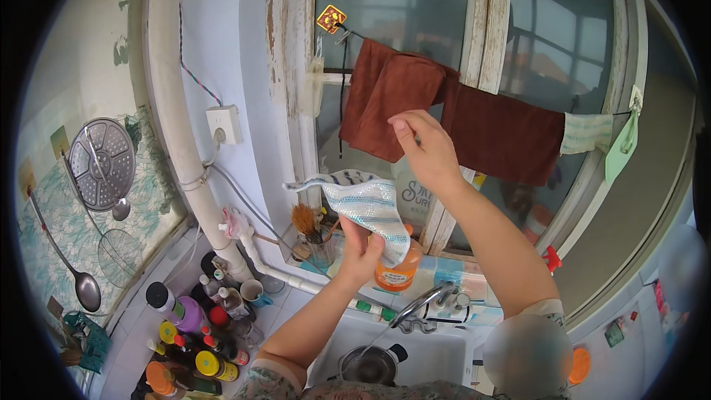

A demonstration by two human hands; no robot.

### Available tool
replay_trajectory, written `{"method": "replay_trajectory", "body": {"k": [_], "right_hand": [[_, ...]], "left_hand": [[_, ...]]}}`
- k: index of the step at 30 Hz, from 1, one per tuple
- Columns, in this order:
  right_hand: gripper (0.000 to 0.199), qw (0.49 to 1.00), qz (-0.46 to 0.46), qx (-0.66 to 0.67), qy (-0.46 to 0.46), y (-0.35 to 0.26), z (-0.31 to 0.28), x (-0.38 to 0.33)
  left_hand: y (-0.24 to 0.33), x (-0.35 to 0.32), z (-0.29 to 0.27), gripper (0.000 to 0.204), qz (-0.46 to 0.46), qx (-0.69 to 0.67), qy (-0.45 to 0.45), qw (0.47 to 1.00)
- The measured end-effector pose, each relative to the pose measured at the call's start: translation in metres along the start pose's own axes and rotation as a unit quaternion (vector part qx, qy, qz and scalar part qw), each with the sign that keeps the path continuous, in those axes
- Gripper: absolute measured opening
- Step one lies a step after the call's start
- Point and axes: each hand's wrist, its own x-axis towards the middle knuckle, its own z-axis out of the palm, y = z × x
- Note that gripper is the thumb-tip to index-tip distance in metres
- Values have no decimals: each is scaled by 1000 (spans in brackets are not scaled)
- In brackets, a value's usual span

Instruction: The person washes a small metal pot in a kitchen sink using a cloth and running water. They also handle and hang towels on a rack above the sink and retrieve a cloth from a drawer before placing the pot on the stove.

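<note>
While a kitchen sink is viewed from above, the scene is laid out as follows.

Sink: a white basin [444,355] is seen at the lower middle, with a metal pot [368,365] standing in it under a chrome tap [422,302]; what the pot contains cannot be made out.
Jar: a clear jar [317,246] on the window ledge is filled with brushes, bristles up.
Orange bottle: an orange bottle [398,270] is placed on the ledge, just behind the left hand and partly covered by the cloth.
Bottles: a cluster of capped bottles [192,341] is gathered on the counter at lower left; their contents cannot be told.
Cloth: a blue and white striped cloth [366,207] is held up in front of the window, above the sink.
Left hand: the left hand [361,250] is closed around the lower part of the cloth.
Right hand: the right hand [426,150] is raised before a brown towel [444,107] hung on a line, fingers bent and drawn together; whether anything is pinched cannot be told.
</note>
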Motion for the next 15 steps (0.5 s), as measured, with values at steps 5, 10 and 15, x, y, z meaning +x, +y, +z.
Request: {"method": "replay_trajectory", "body": {"k": [5, 10, 15], "right_hand": [[22, 962, -32, -247, 110, 77, -18, 50], [40, 979, 141, -116, 94, 93, 3, 58], [56, 923, 306, 162, 169, 104, 38, 47]], "left_hand": [[-21, 6, -21, 80, 30, -8, 15, 999], [-25, 0, -49, 76, 22, -95, 119, 988], [-3, -28, -83, 64, -190, -373, 147, 896]]}}
